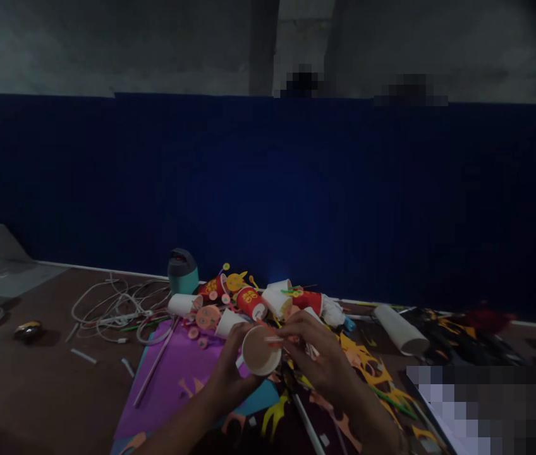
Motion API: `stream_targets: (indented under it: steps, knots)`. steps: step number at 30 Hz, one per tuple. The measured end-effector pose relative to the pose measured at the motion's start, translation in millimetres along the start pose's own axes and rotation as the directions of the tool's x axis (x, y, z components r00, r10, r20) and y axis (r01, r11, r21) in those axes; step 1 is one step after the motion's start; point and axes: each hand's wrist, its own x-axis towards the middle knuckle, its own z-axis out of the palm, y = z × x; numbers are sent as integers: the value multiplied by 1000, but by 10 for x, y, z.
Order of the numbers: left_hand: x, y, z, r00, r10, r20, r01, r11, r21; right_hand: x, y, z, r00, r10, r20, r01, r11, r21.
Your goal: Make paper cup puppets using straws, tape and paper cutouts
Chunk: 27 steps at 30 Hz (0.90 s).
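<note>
Left hand [231, 370] grasping cup [261, 351], near middle of table [59, 385]. Right hand [322, 354] pinching small orange piece [274, 340] at cup rim. Purple sheet [166, 373] at left, white tube [401, 330] at right.

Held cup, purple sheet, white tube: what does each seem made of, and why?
Held cup: probably matte paper; thin wall, pale rim.
Purple sheet: card or thin foam, unclear which; dull, flat.
White tube: likely card, perhaps plastic; matte, hollow at one end.
</note>
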Motion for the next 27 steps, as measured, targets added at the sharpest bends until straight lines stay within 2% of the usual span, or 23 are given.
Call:
stream_targets:
  steps: [2, 5, 7, 9, 11, 14, 16, 19, 22, 24, 27]
  knots:
    - [0, -5, 7, 1000, -18, 4, 18, 1000, -5, 3, 7, -33, 999, 8, -41, -9, 1000, -17]
    - [-3, -61, 12, 992, -125, 1, 125, 992, -22, -2, 32, -111, 967, 119, -224, -123, 992, -8]
    - [2, -141, 11, 970, -229, -78, 226, 973, -46, 3, 102, -169, 893, 270, -360, -265, 962, 64]
    - [16, -232, 9, 916, -350, -195, 331, 935, -126, 20, 233, -210, 813, 420, -403, -382, 907, 177]
    - [35, -306, 8, 855, -454, -251, 389, 881, -268, 37, 405, -223, 792, 508, -338, -437, 859, 267]
    - [48, -354, -1, 802, -532, -271, 409, 820, -401, 40, 652, -181, 767, 583, -269, -486, 801, 349]
    - [42, -353, -18, 770, -566, -296, 417, 796, -438, 21, 770, -113, 771, 606, -194, -530, 780, 332]
    - [29, -335, -53, 749, -585, -311, 391, 769, -505, -30, 875, 34, 818, 575, 7, -570, 808, 147]
    - [32, -313, -78, 747, -588, -309, 361, 750, -554, -84, 913, 161, 827, 530, 187, -504, 847, -170]
    - [44, -303, -84, 730, -614, -301, 356, 717, -599, -122, 910, 197, 827, 529, 188, -454, 827, -331]
    - [71, -285, -76, 692, -682, -239, 355, 609, -710, -188, 879, 208, 824, 542, 164, -427, 785, -448]
